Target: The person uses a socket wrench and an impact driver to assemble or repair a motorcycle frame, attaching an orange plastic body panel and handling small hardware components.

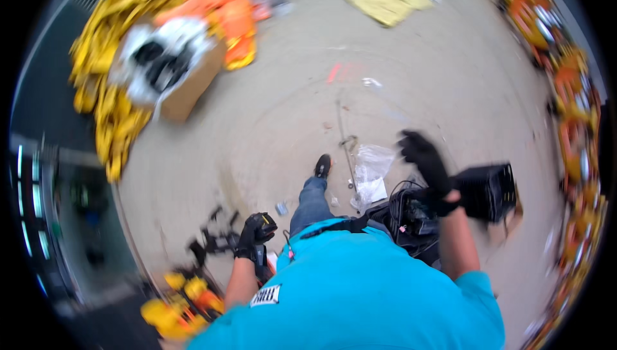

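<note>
My left hand (250, 237), in a black glove, is closed round a black power tool (264, 224) with a yellow mark, low beside my left hip. Its exact type cannot be made out. My right hand (424, 160), also gloved in black and blurred by motion, is raised with the fingers stretched out and nothing visible in them. Below it lie a black bin (414, 212) holding dark cables or parts and a stack of black trays (486, 192). Clear plastic bags (373, 163) lie on the floor just left of that hand.
Yellow straps (116, 48) and orange fabric (234, 19) are heaped at the far left beside a cardboard box (189, 96) of black parts. A yellow cloth (389, 1) lies far off. Orange-and-yellow equipment (572, 106) lines the right side. Black parts (215, 237) lie near my left hand.
</note>
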### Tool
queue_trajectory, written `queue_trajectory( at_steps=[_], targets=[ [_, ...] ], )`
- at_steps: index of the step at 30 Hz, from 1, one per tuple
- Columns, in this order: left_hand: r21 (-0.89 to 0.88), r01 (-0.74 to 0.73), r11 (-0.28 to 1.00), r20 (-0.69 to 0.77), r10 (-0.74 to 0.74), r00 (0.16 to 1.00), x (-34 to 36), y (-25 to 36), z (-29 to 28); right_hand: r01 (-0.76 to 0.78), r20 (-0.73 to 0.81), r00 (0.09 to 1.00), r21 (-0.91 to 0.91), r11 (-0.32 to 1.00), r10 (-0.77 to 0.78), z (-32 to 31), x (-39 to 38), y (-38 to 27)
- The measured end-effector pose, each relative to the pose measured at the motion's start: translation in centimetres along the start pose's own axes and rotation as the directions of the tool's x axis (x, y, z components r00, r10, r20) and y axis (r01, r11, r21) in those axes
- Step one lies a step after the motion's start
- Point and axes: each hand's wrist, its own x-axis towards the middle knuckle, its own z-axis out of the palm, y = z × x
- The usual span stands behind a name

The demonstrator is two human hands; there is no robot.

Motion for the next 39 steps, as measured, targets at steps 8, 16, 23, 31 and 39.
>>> queue_trajectory(
  at_steps=[8,16,23,31,39],
  targets=[
    [0.391,0.252,0.885,0.611,-0.454,0.648,19.8,19.2,18.7,0.235,0.002,0.967,-0.381,0.894,-0.253,11.2,1.8,7.4],
    [0.812,0.006,0.583,0.579,-0.808,0.109,16.2,14.0,40.7,-0.087,-0.634,0.755,-0.349,0.933,-0.166,8.3,-7.7,11.3],
    [0.857,0.044,0.513,0.473,-0.819,0.326,14.6,6.0,41.6,-0.37,-0.83,0.537,-0.072,0.926,0.15,4.2,-17.4,23.0],
    [0.734,0.313,0.602,0.326,-0.718,0.615,9.9,9.0,37.1,-0.836,-0.863,0.446,-0.306,0.455,0.239,-0.7,-20.1,36.3],
    [0.482,0.532,0.696,0.573,-0.71,0.409,4.9,4.0,42.9,-0.282,-0.82,0.567,-0.286,0.916,-0.082,1.9,-19.5,35.9]
  ],
)
